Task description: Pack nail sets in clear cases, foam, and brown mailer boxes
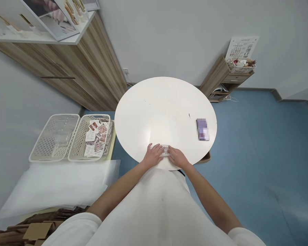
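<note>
- I see one white oval table (164, 102).
- Two white baskets (77, 147) to its left.
- Two hands: my left hand (153, 155) and right hand (179, 158) clasp opposite ends of one clear case (165, 150).
- One purple packet (202, 130), blurred, rightward.
- That single case, smallest, sits by the table's near edge.

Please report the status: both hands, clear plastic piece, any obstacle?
Left hand and right hand hold opposite ends of clear plastic piece. Piece at near side of white table. Nothing seen blocking; purple item lies apart.
</note>
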Demonstrator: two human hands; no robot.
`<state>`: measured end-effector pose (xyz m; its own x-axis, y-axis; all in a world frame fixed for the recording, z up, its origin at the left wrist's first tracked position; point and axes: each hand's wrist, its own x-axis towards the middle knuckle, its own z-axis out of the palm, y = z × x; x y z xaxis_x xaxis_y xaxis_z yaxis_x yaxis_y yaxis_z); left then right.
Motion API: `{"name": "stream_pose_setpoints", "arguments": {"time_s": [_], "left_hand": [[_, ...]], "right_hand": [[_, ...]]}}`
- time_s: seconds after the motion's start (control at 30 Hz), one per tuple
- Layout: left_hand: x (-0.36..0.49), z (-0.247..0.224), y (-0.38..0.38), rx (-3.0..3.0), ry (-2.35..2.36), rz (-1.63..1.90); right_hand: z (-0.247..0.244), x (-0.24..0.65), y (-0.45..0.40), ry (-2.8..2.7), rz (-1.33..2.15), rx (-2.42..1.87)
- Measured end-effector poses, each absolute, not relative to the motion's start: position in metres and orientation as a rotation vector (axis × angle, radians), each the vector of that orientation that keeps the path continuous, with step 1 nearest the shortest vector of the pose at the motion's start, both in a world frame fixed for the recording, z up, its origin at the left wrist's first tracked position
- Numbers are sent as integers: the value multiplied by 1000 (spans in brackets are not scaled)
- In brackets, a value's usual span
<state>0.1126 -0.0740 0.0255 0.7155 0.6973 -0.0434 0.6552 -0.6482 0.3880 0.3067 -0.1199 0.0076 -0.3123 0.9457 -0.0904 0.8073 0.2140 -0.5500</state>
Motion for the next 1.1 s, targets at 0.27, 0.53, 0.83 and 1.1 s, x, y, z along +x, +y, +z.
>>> {"name": "stream_pose_setpoints", "arguments": {"time_s": [0.27,0.53,0.83,1.1], "left_hand": [[121,33,-32,2198,1084,126],[116,11,2,1708,1197,37],[129,26,8,1815,1086,191],[151,75,44,2347,1049,545]], "right_hand": [[26,316,-92,-1746,1176,-1800],[0,318,-66,-1472,1448,-1857],[13,327,-63,-1505,1235,-1864],[65,337,-16,-1722,471,-1809]]}}
